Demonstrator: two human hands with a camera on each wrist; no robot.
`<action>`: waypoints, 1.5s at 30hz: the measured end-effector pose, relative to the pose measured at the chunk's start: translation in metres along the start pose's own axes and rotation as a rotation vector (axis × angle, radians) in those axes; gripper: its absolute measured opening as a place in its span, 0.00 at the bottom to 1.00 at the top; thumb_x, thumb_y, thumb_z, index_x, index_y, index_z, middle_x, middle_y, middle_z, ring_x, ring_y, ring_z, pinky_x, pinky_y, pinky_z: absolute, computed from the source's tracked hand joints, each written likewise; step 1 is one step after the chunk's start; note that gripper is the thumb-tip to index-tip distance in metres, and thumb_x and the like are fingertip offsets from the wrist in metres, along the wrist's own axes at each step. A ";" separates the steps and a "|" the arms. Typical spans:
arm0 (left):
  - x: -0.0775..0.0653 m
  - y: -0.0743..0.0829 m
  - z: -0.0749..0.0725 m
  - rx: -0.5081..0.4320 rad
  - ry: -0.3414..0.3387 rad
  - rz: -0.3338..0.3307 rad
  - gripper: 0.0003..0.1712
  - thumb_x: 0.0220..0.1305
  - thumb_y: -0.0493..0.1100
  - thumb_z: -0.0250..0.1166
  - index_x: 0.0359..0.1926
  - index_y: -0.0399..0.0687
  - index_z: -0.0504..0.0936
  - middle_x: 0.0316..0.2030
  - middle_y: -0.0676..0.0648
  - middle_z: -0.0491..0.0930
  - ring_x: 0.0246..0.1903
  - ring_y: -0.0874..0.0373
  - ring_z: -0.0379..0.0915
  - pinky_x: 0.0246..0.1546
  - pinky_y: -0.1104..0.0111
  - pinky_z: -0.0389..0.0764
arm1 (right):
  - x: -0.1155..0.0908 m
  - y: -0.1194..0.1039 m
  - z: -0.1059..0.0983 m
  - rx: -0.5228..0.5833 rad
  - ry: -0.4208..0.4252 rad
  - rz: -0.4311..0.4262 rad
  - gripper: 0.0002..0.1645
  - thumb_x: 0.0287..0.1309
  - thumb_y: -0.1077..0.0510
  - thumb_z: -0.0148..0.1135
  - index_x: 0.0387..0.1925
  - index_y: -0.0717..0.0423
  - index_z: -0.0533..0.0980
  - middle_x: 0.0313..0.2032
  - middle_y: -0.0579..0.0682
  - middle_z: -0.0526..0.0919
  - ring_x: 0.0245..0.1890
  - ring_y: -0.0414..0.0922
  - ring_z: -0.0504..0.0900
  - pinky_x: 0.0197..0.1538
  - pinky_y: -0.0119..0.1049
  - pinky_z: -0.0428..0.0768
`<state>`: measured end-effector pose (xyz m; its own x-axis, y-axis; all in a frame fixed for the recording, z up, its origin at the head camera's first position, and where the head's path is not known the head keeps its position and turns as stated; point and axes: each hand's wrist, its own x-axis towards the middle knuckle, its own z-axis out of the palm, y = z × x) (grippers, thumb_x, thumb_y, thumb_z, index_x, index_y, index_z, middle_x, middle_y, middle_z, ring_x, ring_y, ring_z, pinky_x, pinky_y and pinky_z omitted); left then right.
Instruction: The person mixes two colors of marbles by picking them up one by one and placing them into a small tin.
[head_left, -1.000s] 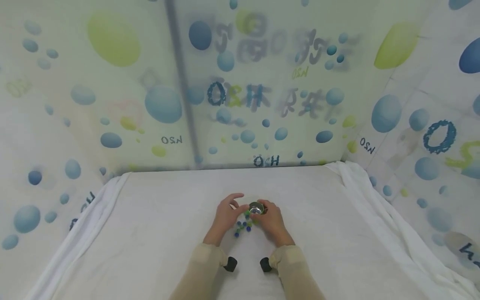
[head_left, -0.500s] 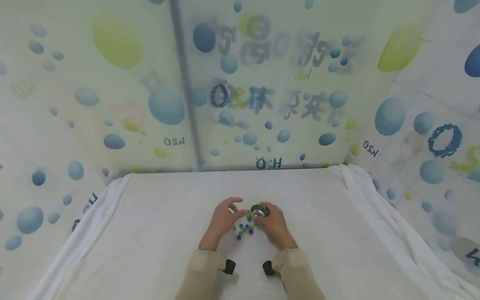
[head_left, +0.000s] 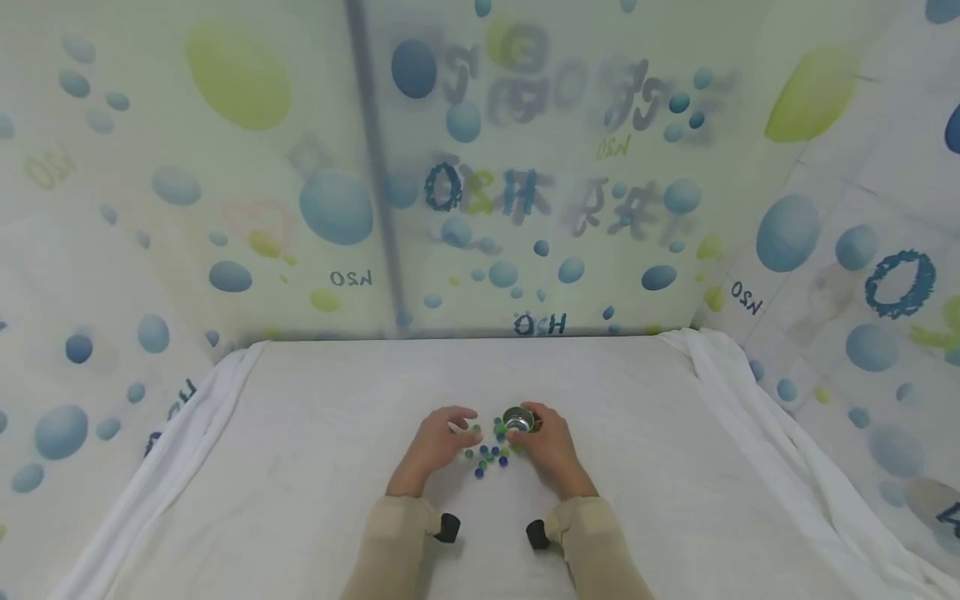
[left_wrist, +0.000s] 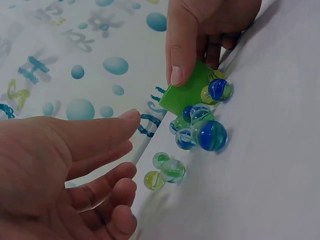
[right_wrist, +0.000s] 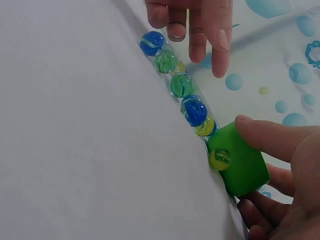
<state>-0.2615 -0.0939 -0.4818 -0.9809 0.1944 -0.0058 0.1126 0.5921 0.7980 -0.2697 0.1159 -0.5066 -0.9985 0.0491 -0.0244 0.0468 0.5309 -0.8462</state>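
Observation:
My right hand (head_left: 551,437) holds a small cup (head_left: 517,419), green outside and shiny metal inside, with thumb and fingers on either side. The cup stands with its mouth up on the white cloth. Glass marbles with blue, green and yellow swirls lie in a loose cluster in front of it and to its left; one blue marble (head_left: 479,472) is nearest my body. In the right wrist view a yellow-green marble (right_wrist: 220,159) overlaps the cup's green wall. My left hand (head_left: 442,437) hovers left of the marbles, fingers apart and loosely bent, holding nothing.
A white cloth (head_left: 315,467) covers the table, bunched in folds (head_left: 738,408) along both sides. Behind and beside it hang pale curtains (head_left: 480,292) with blue and green dots. Black wrist devices (head_left: 447,527) sit at both sleeves.
My left hand has drawn away from the cup toward the left, leaving more of the marbles in sight. The right hand keeps its hold on the cup. The head view has shifted slightly.

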 end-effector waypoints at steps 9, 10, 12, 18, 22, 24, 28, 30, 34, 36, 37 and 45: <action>-0.005 -0.006 -0.007 -0.009 -0.087 0.044 0.16 0.54 0.38 0.72 0.46 0.46 0.84 0.37 0.48 0.78 0.36 0.56 0.73 0.32 0.64 0.75 | 0.000 0.002 0.002 -0.011 0.008 -0.001 0.36 0.48 0.55 0.74 0.60 0.55 0.73 0.49 0.54 0.76 0.49 0.51 0.74 0.53 0.49 0.72; -0.006 -0.007 -0.007 -0.006 -0.100 0.056 0.16 0.53 0.37 0.72 0.45 0.45 0.85 0.36 0.48 0.78 0.35 0.56 0.73 0.32 0.64 0.75 | 0.001 0.002 0.002 -0.015 0.009 0.001 0.36 0.48 0.55 0.74 0.60 0.55 0.73 0.49 0.54 0.76 0.49 0.51 0.74 0.53 0.49 0.72; -0.007 -0.008 -0.009 0.000 -0.123 0.068 0.15 0.52 0.35 0.72 0.44 0.44 0.85 0.35 0.49 0.78 0.33 0.56 0.73 0.31 0.65 0.75 | 0.000 0.002 0.002 -0.014 0.007 0.006 0.36 0.48 0.55 0.74 0.60 0.55 0.73 0.50 0.54 0.76 0.49 0.52 0.74 0.53 0.50 0.72; -0.007 -0.009 -0.010 0.052 -0.172 0.066 0.15 0.50 0.33 0.71 0.42 0.48 0.86 0.35 0.51 0.78 0.34 0.57 0.72 0.32 0.64 0.74 | -0.001 0.000 0.002 0.006 -0.001 0.045 0.37 0.48 0.54 0.75 0.61 0.53 0.73 0.51 0.54 0.76 0.50 0.51 0.73 0.54 0.49 0.72; -0.006 -0.009 -0.011 0.075 -0.166 0.073 0.15 0.51 0.33 0.70 0.41 0.49 0.86 0.34 0.52 0.77 0.34 0.57 0.72 0.35 0.62 0.74 | 0.002 0.000 0.002 0.019 0.000 0.049 0.37 0.48 0.54 0.74 0.62 0.52 0.72 0.53 0.54 0.75 0.51 0.51 0.73 0.55 0.50 0.71; -0.005 -0.010 -0.012 0.084 -0.152 0.081 0.15 0.50 0.33 0.70 0.40 0.50 0.87 0.33 0.52 0.77 0.34 0.57 0.72 0.36 0.62 0.74 | 0.003 -0.001 0.002 0.027 0.001 0.046 0.37 0.48 0.55 0.74 0.62 0.52 0.72 0.53 0.54 0.75 0.52 0.51 0.73 0.55 0.50 0.71; -0.003 -0.011 -0.012 0.093 -0.143 0.081 0.14 0.50 0.33 0.70 0.39 0.51 0.87 0.32 0.53 0.76 0.33 0.58 0.71 0.38 0.62 0.73 | 0.005 -0.001 0.002 0.025 0.005 0.040 0.37 0.49 0.55 0.74 0.62 0.52 0.72 0.53 0.54 0.75 0.52 0.52 0.73 0.56 0.50 0.71; -0.003 -0.011 -0.012 0.100 -0.141 0.096 0.14 0.50 0.33 0.70 0.39 0.51 0.87 0.32 0.53 0.77 0.34 0.58 0.70 0.39 0.61 0.73 | 0.006 -0.001 0.002 0.018 0.005 0.040 0.37 0.48 0.54 0.74 0.62 0.52 0.72 0.53 0.54 0.75 0.52 0.52 0.73 0.56 0.50 0.71; -0.002 -0.011 -0.011 0.108 -0.139 0.104 0.13 0.50 0.33 0.70 0.38 0.52 0.87 0.33 0.53 0.76 0.35 0.58 0.70 0.42 0.59 0.72 | 0.007 0.001 0.001 0.004 0.010 0.030 0.37 0.48 0.54 0.74 0.61 0.52 0.72 0.53 0.55 0.75 0.52 0.52 0.73 0.56 0.51 0.71; -0.002 -0.011 -0.010 0.115 -0.134 0.098 0.13 0.51 0.34 0.70 0.38 0.52 0.87 0.34 0.53 0.77 0.36 0.57 0.70 0.43 0.58 0.72 | 0.007 0.002 0.001 0.001 0.011 0.029 0.37 0.49 0.54 0.74 0.61 0.52 0.73 0.52 0.55 0.75 0.52 0.52 0.73 0.55 0.50 0.71; -0.002 -0.011 -0.010 0.116 -0.133 0.092 0.13 0.51 0.34 0.70 0.38 0.52 0.87 0.34 0.52 0.77 0.37 0.57 0.70 0.43 0.58 0.72 | 0.007 0.002 0.002 0.001 0.012 0.028 0.36 0.49 0.54 0.74 0.61 0.52 0.73 0.52 0.55 0.75 0.52 0.52 0.73 0.55 0.50 0.71; -0.006 -0.010 -0.006 0.147 -0.120 0.065 0.11 0.52 0.34 0.70 0.37 0.51 0.87 0.38 0.49 0.80 0.40 0.54 0.72 0.47 0.54 0.73 | 0.003 0.001 0.002 -0.005 0.003 0.027 0.36 0.49 0.55 0.74 0.61 0.55 0.73 0.52 0.55 0.76 0.52 0.52 0.73 0.56 0.50 0.71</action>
<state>-0.2579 -0.1060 -0.4862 -0.9459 0.3225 -0.0362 0.2054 0.6815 0.7024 -0.2728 0.1147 -0.5088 -0.9968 0.0663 -0.0456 0.0740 0.5333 -0.8427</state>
